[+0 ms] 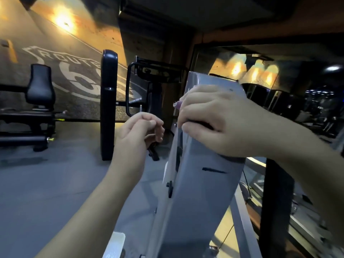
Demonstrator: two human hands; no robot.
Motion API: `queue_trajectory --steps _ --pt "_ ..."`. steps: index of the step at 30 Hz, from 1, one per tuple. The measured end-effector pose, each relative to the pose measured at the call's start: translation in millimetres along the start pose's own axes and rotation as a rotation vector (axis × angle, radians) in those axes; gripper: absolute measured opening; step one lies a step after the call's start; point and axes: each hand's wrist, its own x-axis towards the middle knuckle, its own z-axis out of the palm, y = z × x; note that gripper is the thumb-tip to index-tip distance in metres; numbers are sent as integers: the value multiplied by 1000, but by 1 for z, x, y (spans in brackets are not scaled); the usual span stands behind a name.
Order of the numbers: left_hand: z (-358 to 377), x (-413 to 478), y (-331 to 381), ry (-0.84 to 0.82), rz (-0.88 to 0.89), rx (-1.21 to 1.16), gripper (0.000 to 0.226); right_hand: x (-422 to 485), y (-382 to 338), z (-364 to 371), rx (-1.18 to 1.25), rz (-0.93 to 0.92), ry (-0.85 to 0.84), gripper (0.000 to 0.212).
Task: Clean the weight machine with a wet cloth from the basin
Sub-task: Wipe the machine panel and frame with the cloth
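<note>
Two hands up: our right hand (214,120) grips cloth (176,105), mostly hidden, against upper edge of weight machine (201,183); left hand (139,129) loosely curled, empty. Cloth soft, limp, probably slick; we'd bunch it under palm.

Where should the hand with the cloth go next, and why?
Probably slide the right hand, with the cloth under it, down the grey panel: the hand sits near the panel's top, and a long stretch lies below.
</note>
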Motion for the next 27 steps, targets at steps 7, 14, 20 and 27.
queue_trajectory --steps 7,14,20,27 --pt "-11 -40 -6 89 -88 -12 27 -21 -53 31 -298 8 15 31" --pt "-22 -88 -13 135 -188 151 24 -54 -84 94 -306 -117 18 42" --pt "-53 -138 -10 78 -253 405 26 -89 -123 155 -5 -179 -101 26" --pt "-58 -175 3 -316 -321 403 41 -122 -153 127 939 447 207 37"
